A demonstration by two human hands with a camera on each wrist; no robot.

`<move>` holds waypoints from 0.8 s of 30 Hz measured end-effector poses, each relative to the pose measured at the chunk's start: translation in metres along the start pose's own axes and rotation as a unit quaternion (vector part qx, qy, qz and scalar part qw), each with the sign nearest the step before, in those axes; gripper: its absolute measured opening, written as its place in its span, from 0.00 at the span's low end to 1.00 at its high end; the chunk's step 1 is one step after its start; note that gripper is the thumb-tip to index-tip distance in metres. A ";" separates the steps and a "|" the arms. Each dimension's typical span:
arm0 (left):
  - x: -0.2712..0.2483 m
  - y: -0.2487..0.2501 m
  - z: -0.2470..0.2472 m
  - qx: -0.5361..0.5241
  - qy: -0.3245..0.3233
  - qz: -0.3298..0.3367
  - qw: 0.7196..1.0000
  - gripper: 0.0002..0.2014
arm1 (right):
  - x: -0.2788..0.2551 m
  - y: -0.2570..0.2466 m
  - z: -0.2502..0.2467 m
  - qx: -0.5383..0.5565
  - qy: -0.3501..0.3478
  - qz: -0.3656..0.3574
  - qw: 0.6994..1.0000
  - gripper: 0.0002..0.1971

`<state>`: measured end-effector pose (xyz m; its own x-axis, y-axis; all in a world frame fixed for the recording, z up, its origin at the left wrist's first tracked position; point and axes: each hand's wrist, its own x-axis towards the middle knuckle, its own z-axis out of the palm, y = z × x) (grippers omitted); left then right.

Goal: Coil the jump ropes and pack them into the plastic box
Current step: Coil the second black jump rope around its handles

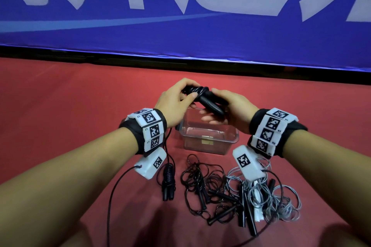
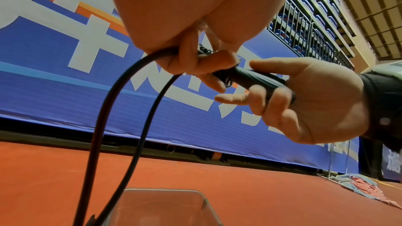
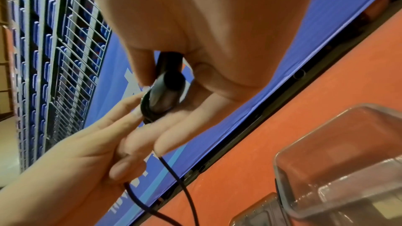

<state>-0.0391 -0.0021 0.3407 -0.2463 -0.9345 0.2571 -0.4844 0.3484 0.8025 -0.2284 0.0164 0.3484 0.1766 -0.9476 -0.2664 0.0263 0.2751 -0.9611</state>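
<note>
Above the clear plastic box (image 1: pixel 196 144), both hands hold a black jump rope (image 1: pixel 200 90). My left hand (image 1: pixel 180 94) curls its fingers round the wound cord, and a loop of cord (image 2: pixel 130 109) hangs from it toward the box (image 2: pixel 165 193). My right hand (image 1: pixel 230 102) grips the two black handles (image 1: pixel 212 106), whose butt ends (image 3: pixel 169 90) show in the right wrist view. The left hand (image 3: pixel 87 152) touches the bundle from the other side. What lies inside the box cannot be made out past the hands.
On the red floor in front of the box lie a coiled black rope (image 1: pixel 168 180), a tangle of black ropes (image 1: pixel 210 192) and a grey rope (image 1: pixel 281 198). A blue banner wall (image 1: pixel 180 16) stands behind. A crumpled cloth (image 2: pixel 361 186) lies by the wall.
</note>
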 end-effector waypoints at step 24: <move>0.005 0.001 0.011 -0.025 0.005 -0.012 1.000 0.14 | 0.000 0.008 0.006 -0.262 0.025 -0.151 0.953 0.23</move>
<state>-0.0498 -0.0054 0.3368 -0.2267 -0.9431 0.2434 -0.4467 0.3227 0.8345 -0.2223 0.0197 0.3414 0.1917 -0.9807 0.0384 -0.4288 -0.1188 -0.8955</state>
